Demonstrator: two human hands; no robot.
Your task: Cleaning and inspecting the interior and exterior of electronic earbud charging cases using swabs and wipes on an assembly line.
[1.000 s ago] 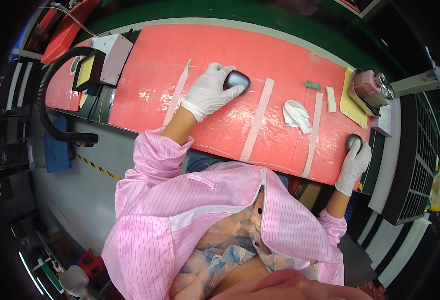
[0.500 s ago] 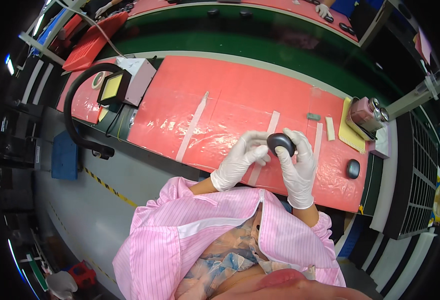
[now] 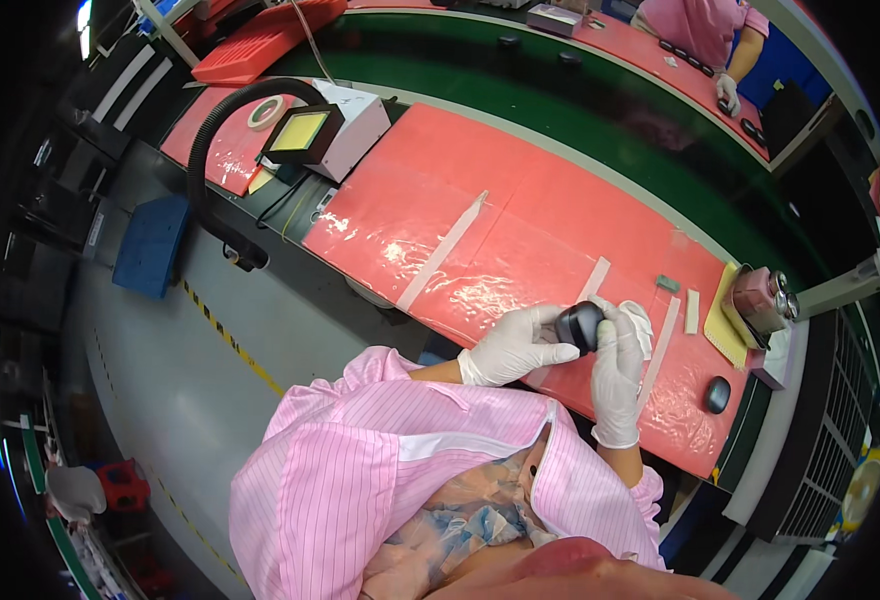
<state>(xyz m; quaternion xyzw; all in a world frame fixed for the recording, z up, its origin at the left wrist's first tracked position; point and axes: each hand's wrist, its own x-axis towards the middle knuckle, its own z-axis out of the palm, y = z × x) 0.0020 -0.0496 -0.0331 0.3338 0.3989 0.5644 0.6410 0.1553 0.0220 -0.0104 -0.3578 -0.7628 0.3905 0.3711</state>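
Note:
A small glossy dark rounded case, like an earbud case, is held up over the pink work mat in front of me. My white-gloved left hand grips its left side, thumb below and fingers behind. At its right edge my gloved right hand pinches it with thumb and fingertips; the other fingers curl beyond and are partly hidden. A second dark case lies on the mat to the right of my hands.
Right of my hands are a green block, a pale strip, a yellow pad and a container with metal-topped bottles. Leftward stand a lamp-like box and a black flexible hose. A co-worker's gloved hand shows across the green belt.
My left hand has come up against the case and now grips it, where before only my right hand held it. The case has turned. My view has shifted and tilted.

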